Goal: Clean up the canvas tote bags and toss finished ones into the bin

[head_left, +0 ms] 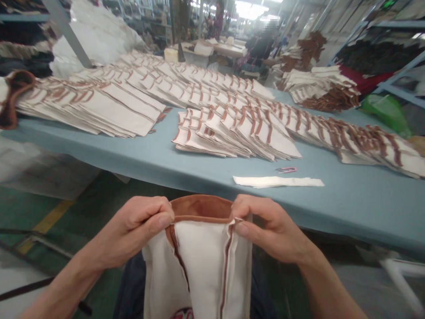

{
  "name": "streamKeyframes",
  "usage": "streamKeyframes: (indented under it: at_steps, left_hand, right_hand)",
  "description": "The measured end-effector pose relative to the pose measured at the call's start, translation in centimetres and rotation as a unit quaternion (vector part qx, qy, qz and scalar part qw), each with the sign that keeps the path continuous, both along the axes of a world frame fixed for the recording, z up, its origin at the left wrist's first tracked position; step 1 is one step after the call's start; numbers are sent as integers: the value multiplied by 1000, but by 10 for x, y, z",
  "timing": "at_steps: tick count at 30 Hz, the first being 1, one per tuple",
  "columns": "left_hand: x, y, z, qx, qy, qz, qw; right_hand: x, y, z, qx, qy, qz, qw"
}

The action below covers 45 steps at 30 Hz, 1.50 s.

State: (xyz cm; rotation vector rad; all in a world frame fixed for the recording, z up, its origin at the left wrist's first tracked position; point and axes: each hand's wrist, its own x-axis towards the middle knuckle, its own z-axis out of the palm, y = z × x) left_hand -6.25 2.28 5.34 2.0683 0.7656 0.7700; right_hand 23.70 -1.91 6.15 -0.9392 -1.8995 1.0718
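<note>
Over my lap I hold up a sewn fabric piece (201, 252), off-white with brown seam strips and a brown band round its open top. My left hand (142, 226) pinches the top rim at its left side, thumb in front. At the right side of the rim, my right hand (265, 223) grips the edge where a brown-trimmed seam meets it. The mouth between my hands gapes, showing the brown inside. Low on the piece, part of a dark and pink mark shows, cut off by the picture's edge.
A blue-covered table (206, 173) stretches ahead, bearing overlapping stacks of similar off-white pieces (239, 128). Pink-handled thread snips (287, 169) lie near its front edge behind white fabric strips (279, 181). A green bag (387, 110) sits at right. A person (260, 48) is farther back.
</note>
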Motion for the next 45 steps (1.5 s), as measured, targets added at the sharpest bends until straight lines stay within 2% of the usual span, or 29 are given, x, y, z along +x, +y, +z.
streamKeyframes:
  at_steps: [4, 10, 16, 21, 24, 29, 33, 38, 45]
  left_hand:
    - [2, 7, -6, -60, -17, -24, 998]
    - [2, 11, -5, -94, -42, -54, 993]
    - [1, 10, -15, -148, -57, -30, 987]
    - [2, 14, -17, -146, -34, -24, 988]
    - [3, 17, -13, -129, -22, -30, 991]
    - [15, 20, -1, -61, 21, -53, 997]
    - [33, 19, 8, -52, -20, -106, 993]
    - [45, 13, 13, -72, -19, -96, 993]
    - [47, 10, 9, -110, 47, -74, 990]
  right_hand:
    - [-4, 0, 5, -50, 61, 15, 997]
    - [-5, 2, 4, -133, 87, 12, 987]
    - [-1, 7, -5, -169, 67, -11, 983]
    - [3, 12, -19, -187, 51, -28, 981]
    - [1, 13, -18, -189, 52, -36, 980]
    - [-12, 10, 0, -149, 22, -5, 989]
    - [-23, 11, 9, -63, -60, 20, 996]
    - [-24, 12, 1, 9, -125, 18, 992]
    - [-24, 13, -5, 42, -133, 30, 990]
